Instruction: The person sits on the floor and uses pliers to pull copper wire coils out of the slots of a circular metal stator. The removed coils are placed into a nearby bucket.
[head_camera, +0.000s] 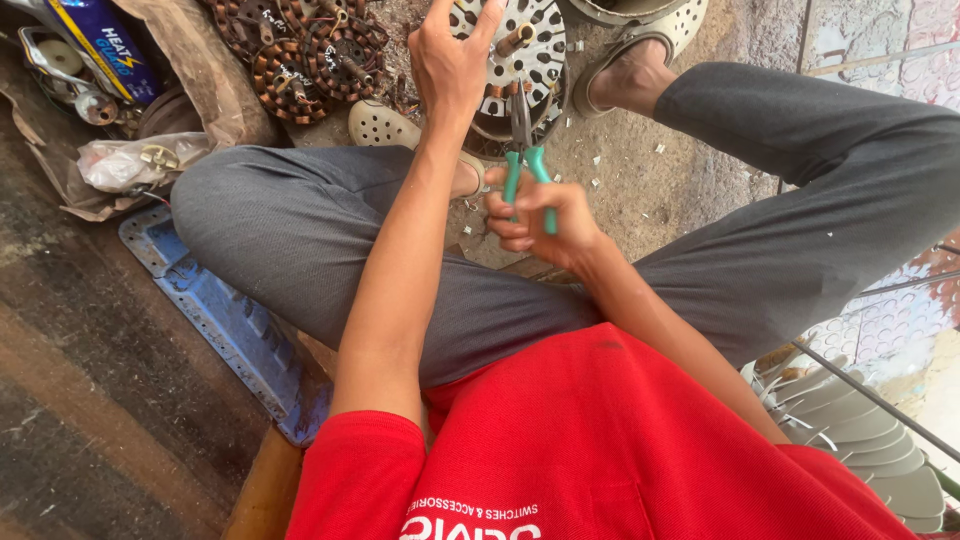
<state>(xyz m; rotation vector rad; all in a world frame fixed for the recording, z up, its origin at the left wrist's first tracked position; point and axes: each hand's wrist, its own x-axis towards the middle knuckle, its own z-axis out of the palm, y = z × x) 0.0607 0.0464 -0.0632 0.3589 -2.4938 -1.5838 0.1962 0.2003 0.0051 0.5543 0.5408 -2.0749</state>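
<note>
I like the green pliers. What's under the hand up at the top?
Under the left hand sits a round metal fan motor part with holes. The hand covers its left side, so that part stays hidden.

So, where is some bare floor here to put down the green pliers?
Bare floor lies between the sandalled foot and the raised knee, past the right hand holding the pliers. Crowded: copper windings and the motor plate under the left hand.

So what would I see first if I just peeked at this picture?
Probably the green-handled pliers in the middle, gripped by the right hand and pointing at a round metal motor part full of holes. The left hand rests on that part near the top. Copper wire coils sit at the top left.
</note>
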